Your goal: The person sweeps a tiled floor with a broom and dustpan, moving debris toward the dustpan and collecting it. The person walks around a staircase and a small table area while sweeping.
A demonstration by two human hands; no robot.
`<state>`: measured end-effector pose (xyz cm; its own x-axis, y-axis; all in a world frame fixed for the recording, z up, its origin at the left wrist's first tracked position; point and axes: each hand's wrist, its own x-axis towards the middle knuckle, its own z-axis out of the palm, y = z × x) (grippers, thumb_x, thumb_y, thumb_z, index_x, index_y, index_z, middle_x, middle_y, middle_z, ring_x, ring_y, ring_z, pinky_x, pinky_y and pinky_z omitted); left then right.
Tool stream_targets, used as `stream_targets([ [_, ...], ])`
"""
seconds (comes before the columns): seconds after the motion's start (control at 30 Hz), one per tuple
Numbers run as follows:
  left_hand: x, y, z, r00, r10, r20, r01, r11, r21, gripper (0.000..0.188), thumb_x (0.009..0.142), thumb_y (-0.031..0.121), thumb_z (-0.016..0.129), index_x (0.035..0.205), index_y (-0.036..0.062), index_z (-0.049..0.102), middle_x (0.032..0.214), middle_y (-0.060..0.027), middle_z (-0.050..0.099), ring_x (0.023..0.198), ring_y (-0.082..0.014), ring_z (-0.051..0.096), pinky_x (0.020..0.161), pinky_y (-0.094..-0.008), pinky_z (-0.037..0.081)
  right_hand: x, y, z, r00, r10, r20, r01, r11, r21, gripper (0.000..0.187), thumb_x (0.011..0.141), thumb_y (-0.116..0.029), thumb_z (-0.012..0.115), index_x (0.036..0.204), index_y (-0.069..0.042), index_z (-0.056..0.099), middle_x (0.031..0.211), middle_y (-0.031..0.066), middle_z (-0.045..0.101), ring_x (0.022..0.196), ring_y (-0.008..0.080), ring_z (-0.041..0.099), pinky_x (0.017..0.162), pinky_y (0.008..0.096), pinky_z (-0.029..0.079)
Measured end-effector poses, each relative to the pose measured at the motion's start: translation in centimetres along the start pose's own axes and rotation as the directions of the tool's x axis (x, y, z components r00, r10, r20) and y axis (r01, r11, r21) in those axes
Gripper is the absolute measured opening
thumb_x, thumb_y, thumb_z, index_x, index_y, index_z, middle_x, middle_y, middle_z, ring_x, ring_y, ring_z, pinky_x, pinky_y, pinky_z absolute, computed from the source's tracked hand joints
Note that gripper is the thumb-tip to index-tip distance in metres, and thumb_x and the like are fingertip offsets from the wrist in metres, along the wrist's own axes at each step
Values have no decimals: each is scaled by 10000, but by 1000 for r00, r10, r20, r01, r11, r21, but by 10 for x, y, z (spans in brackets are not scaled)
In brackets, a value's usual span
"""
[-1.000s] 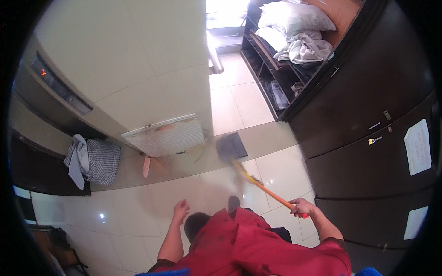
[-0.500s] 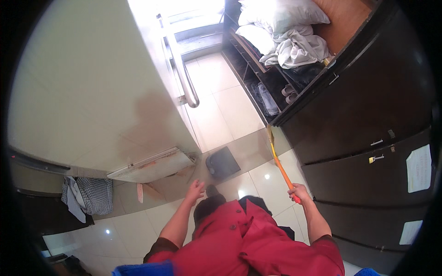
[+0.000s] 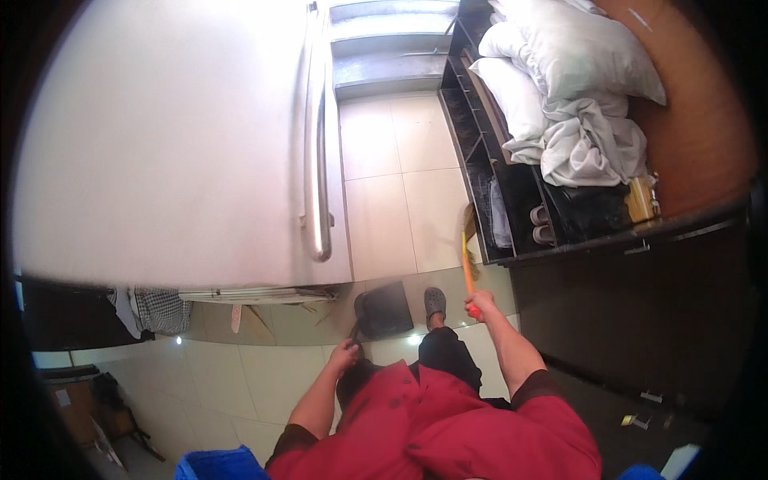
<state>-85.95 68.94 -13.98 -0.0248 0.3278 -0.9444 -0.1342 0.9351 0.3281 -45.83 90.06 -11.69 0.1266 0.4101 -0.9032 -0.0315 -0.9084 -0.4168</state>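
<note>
My right hand [image 3: 481, 306] is closed around the orange and yellow handle of a broom [image 3: 466, 264]. The broom reaches forward and down, its brownish bristles [image 3: 470, 218] at the floor beside the dark shelf unit. In my left hand [image 3: 346, 354] is the thin dark handle of a dustpan [image 3: 388, 310], with the fingers curled round it. The dustpan's dark grey pan is in front of me, between my feet. A grey clog [image 3: 434, 302] shows on my right foot; the left foot is partly hidden beside the pan.
On the left stands a pale door [image 3: 176, 160] with a long metal pull handle [image 3: 318, 184]. At right, a dark shelf unit [image 3: 512, 244] bears white pillows [image 3: 576, 56], crumpled cloth [image 3: 592, 152] and shoes [image 3: 542, 226]. Steps [image 3: 392, 60] lie ahead. Checked cloth [image 3: 162, 310] hangs at left.
My left hand, open before, has closed on the dustpan handle. The broom has swung forward to the shelf unit's side. My view has turned and moved toward the doorway; my right foot has come forward.
</note>
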Motion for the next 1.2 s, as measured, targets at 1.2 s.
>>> stream_targets([
  [1.2, -138, -124, 72, 807, -344, -480, -170, 643, -746, 432, 885, 229, 434, 1286, 67, 445, 929, -218, 591, 701, -302, 639, 575, -374, 544, 95, -236, 21, 963, -39, 268, 75, 989, -125, 204, 774, -3, 561, 974, 14, 525, 605, 66, 496, 443, 156, 502, 346, 306, 370],
])
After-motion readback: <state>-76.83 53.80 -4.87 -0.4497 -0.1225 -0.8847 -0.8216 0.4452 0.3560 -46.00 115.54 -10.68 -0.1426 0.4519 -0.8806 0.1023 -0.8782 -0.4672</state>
